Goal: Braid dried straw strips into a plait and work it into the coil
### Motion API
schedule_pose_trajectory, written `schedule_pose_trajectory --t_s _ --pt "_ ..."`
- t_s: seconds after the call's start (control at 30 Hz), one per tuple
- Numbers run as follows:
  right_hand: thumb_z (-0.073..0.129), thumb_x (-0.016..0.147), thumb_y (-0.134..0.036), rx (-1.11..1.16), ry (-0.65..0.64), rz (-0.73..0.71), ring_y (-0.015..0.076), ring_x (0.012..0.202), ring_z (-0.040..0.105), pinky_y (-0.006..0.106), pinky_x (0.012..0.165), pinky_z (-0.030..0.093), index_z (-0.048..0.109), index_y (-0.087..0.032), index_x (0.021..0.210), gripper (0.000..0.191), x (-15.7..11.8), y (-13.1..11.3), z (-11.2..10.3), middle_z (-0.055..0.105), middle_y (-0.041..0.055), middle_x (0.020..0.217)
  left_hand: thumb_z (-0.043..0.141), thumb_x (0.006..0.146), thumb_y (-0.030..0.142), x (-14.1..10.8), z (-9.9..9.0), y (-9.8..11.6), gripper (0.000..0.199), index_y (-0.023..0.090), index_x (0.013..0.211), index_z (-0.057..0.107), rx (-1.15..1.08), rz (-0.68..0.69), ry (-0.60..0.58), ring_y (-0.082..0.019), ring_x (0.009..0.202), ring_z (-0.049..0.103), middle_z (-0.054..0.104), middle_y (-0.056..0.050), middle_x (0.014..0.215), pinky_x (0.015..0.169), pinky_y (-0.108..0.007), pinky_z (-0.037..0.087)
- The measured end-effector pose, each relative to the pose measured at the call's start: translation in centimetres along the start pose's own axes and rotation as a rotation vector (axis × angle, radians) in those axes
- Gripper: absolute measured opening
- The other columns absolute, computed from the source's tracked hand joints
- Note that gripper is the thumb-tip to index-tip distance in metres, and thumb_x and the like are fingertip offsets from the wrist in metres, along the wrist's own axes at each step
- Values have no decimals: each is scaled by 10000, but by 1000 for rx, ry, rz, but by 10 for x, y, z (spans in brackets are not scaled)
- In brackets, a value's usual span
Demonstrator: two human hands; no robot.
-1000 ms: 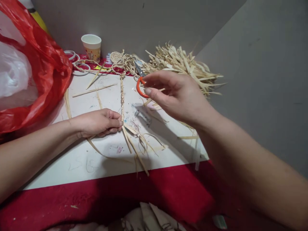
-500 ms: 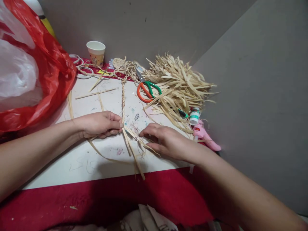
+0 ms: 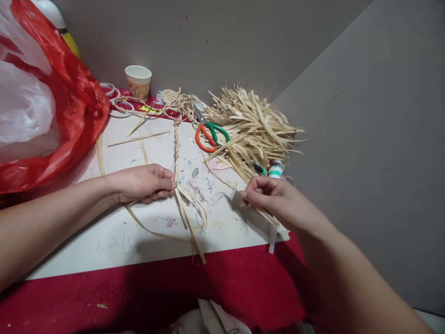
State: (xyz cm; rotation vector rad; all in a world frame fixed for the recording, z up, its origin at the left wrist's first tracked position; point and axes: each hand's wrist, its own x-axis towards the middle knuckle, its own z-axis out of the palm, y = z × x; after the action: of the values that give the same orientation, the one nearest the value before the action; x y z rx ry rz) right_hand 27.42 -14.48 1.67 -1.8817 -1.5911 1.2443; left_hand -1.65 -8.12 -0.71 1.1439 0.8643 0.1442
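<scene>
Head view: straw braid lies on white sheet, left hand pinching its lower end.
Right hand is curled; its content I cannot tell. Cup's print is too small to read.

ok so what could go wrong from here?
1. The left grip pinches the braid right where the loose strands begin; if it slips, the braid could loosen.
2. The scissors lie against the fiber pile; pulling fibers from that side might drag them along.
</scene>
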Motion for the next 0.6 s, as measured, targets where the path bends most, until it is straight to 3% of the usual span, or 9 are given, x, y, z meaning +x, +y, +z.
schedule_pose_trajectory --t_s 0.1,0.23,0.3,0.4,0.5,0.6 --pt "610 770 -491 -245 -68 -71 101 497 453 235 475 335 574 -165 657 346 -4 1 2 561 10 568 527 825 251 0 0 0 296 171 555 437 6 -1 1 -24 337 207 366 60 461 345 -211 119" --pt "571 818 -406 -533 180 -244 147 608 533 277 573 401 644 -169 797 249 -5 1 -2 645 52 726 530 825 253 -1 1 2 302 170 550 438 21 -6 10 -24 334 210 361 60 456 341 -205 126" --pt "554 836 -348 -557 215 -347 154 646 557 283 610 427 650 -171 874 205 -5 -2 -3 662 64 797 533 825 248 -1 2 3 289 167 560 451 25 -6 18 -22 333 215 370 59 460 340 -203 130" --pt "548 853 -280 -533 -20 -524 158 792 598 277 718 465 651 -193 1016 212 -6 -8 3 652 79 991 527 832 250 -1 2 3 290 167 563 455 19 -10 15 -21 333 213 370 58 461 339 -204 128" --pt "545 855 -221 -577 -280 -590 159 903 599 273 801 463 644 -221 1099 263 -6 -13 14 608 81 1100 524 834 245 0 2 3 298 167 557 447 13 -11 8 -20 332 213 369 59 461 338 -204 126" --pt "525 868 -219 -613 -330 -583 159 858 601 272 771 462 688 -191 954 186 -4 -13 21 621 90 1031 525 829 222 0 2 3 287 167 559 446 14 -6 9 -21 333 221 377 59 462 337 -199 138"
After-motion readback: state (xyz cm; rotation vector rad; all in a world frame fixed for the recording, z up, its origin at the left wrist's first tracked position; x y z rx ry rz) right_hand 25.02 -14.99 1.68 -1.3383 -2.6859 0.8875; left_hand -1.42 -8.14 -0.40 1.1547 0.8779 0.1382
